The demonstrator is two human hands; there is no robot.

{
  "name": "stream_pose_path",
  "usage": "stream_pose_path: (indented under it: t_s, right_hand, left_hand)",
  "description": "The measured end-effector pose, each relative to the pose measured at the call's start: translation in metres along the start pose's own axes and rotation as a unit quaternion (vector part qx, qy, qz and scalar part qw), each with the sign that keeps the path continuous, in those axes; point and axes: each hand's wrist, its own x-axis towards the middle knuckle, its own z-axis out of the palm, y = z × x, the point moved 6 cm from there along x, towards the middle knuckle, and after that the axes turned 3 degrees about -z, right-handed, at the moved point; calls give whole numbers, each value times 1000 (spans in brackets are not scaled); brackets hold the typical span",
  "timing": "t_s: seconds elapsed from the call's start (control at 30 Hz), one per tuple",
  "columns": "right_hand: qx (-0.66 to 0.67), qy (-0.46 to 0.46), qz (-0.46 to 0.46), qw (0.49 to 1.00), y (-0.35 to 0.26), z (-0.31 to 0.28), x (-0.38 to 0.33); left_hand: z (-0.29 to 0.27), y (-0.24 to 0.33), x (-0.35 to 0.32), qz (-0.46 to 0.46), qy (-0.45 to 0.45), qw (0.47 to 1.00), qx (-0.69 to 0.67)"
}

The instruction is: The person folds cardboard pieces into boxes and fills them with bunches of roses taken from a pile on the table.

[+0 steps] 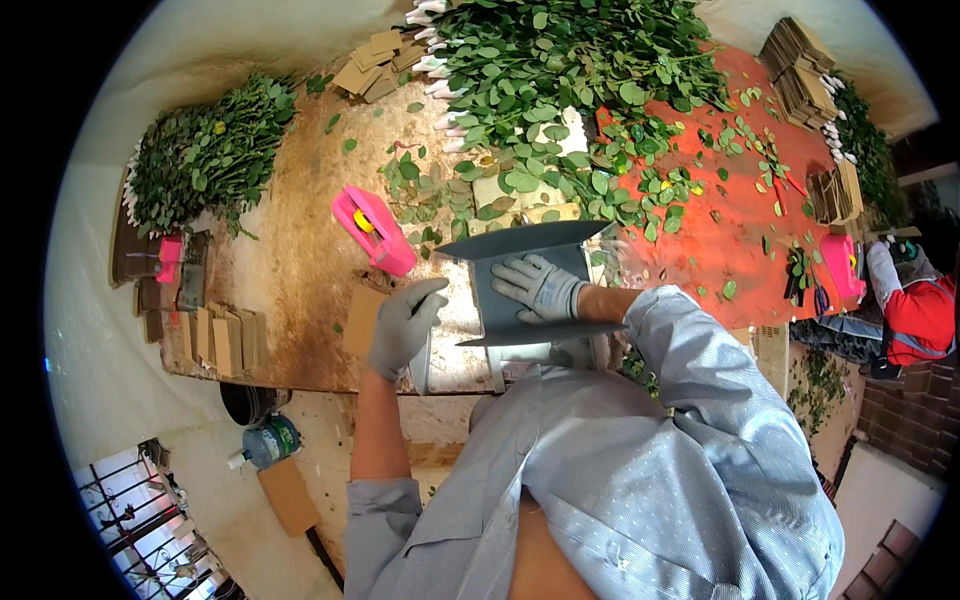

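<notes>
Right hand (537,285), gloved, presses flat and open on a folded grey sheet (525,280) at the worktable's (290,260) near edge. Left hand (403,325) rests loosely curled beside a brown card (362,320). Close behind lies a pink tape dispenser (373,230), then leafy stems (570,80).

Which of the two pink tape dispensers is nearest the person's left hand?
The pink dispenser on the bare brown board, just above the left hand. The other one sits far right on the red cover, beside a co-worker.
</notes>
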Motion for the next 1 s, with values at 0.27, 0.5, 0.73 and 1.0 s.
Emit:
stream_pose_path:
  t_s: [0.27, 0.5, 0.73, 1.0]
  right_hand:
    - [22, -6, -31, 999, -6, -15, 1]
    - [100, 54, -14, 993, 4, -9, 0]
    - [99, 74, -12, 992, 4, -7, -4]
    - [95, 54, 6, 994, 7, 3, -4]
  left_hand:
    - [41, 38, 24, 60, -177, 982, 18]
    - [92, 55, 25, 35, -371, 927, 47]
    - [153, 55, -4, 197, -332, 815, 432]
    - [142, 81, -7, 191, -321, 872, 317]
